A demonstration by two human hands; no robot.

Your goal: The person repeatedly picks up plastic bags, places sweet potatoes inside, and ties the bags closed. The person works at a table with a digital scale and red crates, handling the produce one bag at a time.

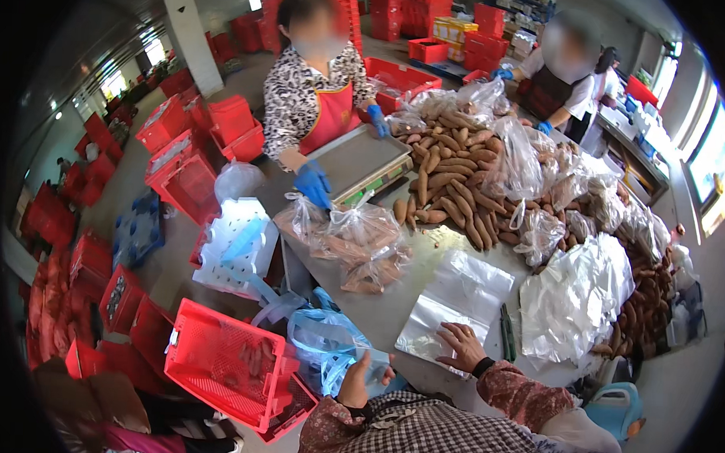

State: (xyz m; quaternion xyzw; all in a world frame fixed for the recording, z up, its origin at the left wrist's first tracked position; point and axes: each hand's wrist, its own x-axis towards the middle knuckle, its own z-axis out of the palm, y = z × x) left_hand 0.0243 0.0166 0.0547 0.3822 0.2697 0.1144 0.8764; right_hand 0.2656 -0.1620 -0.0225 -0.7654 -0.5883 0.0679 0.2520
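Observation:
My right hand (463,348) lies with fingers spread on a stack of flat clear plastic bags (456,292) on the metal table (418,261). My left hand (362,382) is raised near the table's edge, thumb up and fingers curled. Pale translucent film shows between its thumb and fingers; whether it is gripped is unclear. Beside that hand is a bundle of blue plastic bags (326,336). Just right of the clear stack lies a narrow dark green object (506,333). Tied clear bags of sweet potatoes (370,251) sit farther up the table.
Loose sweet potatoes (454,176) are heaped beyond the clear stack, beside a platform scale (365,158). A co-worker's gloved hand (313,184) is at the tied bags. Crumpled plastic sheeting (575,300) covers the right side. A red crate (226,356) stands at lower left.

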